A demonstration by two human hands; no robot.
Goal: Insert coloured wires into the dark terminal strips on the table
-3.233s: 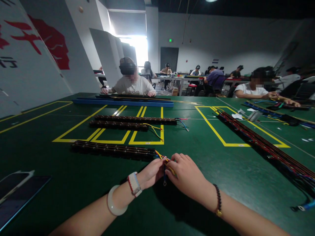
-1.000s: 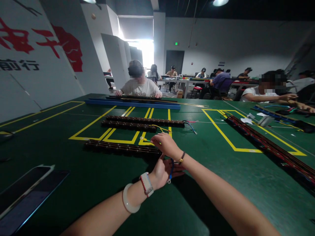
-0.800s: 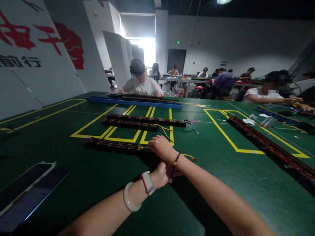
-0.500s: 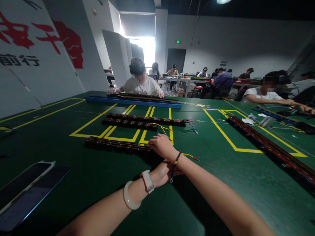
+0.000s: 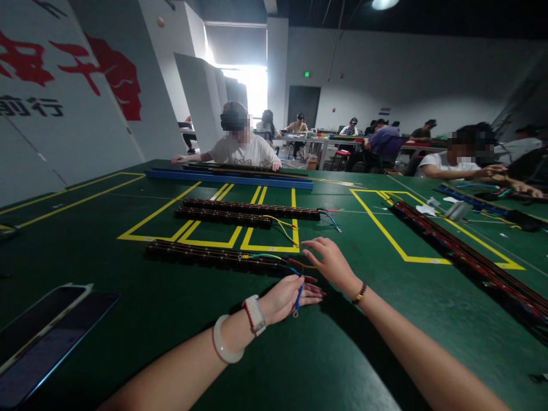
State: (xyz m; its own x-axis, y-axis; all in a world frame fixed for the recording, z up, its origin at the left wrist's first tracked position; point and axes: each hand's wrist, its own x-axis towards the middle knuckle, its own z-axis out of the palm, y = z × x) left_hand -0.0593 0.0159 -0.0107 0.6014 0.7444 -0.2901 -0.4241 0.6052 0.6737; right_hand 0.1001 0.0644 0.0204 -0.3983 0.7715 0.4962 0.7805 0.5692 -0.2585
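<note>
A long black bar-shaped assembly [image 5: 209, 252] with metal strips lies nearest me, wires at its right end. A blue wire [image 5: 299, 297] with a ring terminal crosses my left hand [image 5: 285, 297]; its thumb rests on the wire and its other fingers stretch out beneath. My right hand [image 5: 336, 265] is just past the bar's end with fingers apart, close to an orange-yellow wire [image 5: 303, 264]; whether it touches the wire is unclear. A green-yellow wire [image 5: 265, 256] lies back along the bar, its ring terminal towards the left.
Two similar black bars [image 5: 252, 208] with loose wires lie beyond, over yellow tape outlines. Two phones [image 5: 64, 331] lie at left. A longer bar [image 5: 462, 251] runs down the right. Across the green table [image 5: 192, 365], a co-worker [image 5: 244, 149] sits behind a blue tray [image 5: 231, 178].
My right hand has moved right, off the bar and away from my left wrist, uncovering the green-yellow wire. My left hand stays almost in place. The co-worker opposite has shifted a hand leftward.
</note>
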